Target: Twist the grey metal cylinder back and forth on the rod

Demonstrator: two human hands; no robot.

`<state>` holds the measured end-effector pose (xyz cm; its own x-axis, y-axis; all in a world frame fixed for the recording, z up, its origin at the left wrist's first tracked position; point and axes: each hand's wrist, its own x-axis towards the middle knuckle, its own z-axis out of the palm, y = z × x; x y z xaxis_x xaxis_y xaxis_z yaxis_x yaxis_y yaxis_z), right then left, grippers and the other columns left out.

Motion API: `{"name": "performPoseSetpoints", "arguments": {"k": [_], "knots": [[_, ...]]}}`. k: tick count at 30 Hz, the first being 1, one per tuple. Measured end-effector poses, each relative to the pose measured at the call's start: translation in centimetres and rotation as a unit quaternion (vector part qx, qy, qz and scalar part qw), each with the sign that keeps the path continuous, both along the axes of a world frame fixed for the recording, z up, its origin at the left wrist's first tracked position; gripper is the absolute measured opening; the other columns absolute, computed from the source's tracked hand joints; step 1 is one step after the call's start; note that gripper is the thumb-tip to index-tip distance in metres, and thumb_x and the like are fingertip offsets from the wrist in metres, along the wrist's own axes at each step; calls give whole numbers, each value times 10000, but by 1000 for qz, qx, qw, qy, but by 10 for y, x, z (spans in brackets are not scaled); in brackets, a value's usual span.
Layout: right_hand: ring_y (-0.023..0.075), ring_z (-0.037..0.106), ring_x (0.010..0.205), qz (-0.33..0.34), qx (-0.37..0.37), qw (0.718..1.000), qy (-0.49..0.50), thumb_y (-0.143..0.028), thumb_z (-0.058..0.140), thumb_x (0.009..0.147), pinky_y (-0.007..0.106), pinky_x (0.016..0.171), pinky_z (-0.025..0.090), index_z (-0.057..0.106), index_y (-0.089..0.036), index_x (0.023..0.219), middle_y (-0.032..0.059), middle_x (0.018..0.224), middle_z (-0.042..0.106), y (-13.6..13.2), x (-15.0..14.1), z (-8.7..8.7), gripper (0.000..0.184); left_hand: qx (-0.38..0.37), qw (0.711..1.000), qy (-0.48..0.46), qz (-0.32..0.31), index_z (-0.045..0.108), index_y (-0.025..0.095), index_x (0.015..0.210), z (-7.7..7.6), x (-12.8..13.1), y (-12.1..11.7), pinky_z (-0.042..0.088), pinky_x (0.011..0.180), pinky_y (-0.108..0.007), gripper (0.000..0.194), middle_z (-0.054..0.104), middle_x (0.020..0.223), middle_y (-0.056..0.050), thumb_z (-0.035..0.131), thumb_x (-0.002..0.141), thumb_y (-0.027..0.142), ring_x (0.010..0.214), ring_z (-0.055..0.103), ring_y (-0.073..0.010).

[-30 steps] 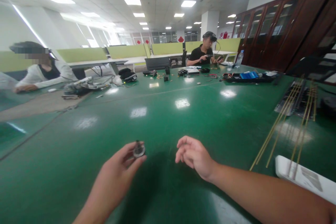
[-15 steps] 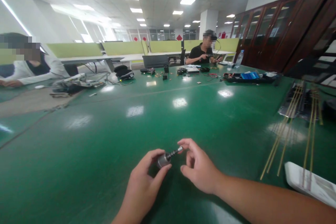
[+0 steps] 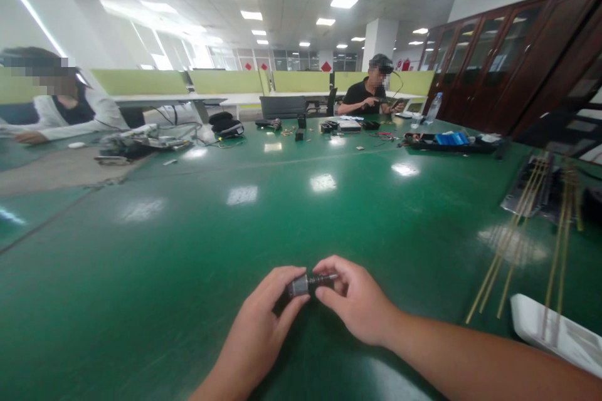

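Left hand point(image 3: 263, 307) pinches cylinder point(image 3: 298, 286); grip of right hand point(image 3: 360, 301) I cannot tell. Rods point(image 3: 501, 252) lie at two o'clock, bottle point(image 3: 433, 109) at one.

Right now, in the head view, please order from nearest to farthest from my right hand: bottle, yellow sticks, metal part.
1. Metal part, held by the left hand.
2. Yellow sticks, on the right.
3. Bottle, far ahead, right of centre.

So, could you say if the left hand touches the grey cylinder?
Touching: the head view shows the left hand gripping the grey cylinder from both sides.
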<state>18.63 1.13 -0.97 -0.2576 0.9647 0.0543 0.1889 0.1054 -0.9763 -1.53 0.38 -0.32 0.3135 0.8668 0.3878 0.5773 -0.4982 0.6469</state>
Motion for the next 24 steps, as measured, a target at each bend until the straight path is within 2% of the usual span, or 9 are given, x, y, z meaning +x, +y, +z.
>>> {"name": "performPoseSetpoints", "arguments": {"k": [9,14,24], "knots": [[107,460,586,10,-10,1000,16,-213,663,803,237,563,367,691,-203,960,-20,720,584,0,-1,4,160,9,1000,7,-19,600,323,1176,3,-2,-3,533,911,-271,238,647,1119,2,594,939,337,1018,626,-169],[110,432,565,9,-15,1000,6,-245,683,799,238,553,357,714,-214,984,-25,667,559,1,-1,4,190,18,1000,8,-14,619,292,1167,4,-2,-4,542,905,-279,239,657,1107,-24,598,935,346,1009,638,-184],[119,490,604,16,-21,1000,15,-244,699,784,244,592,393,712,-207,917,-12,723,621,2,0,4,139,24,1000,11,-9,618,294,1179,2,-1,-4,553,907,-289,249,664,1115,-22,592,936,344,1010,645,-187]]}}
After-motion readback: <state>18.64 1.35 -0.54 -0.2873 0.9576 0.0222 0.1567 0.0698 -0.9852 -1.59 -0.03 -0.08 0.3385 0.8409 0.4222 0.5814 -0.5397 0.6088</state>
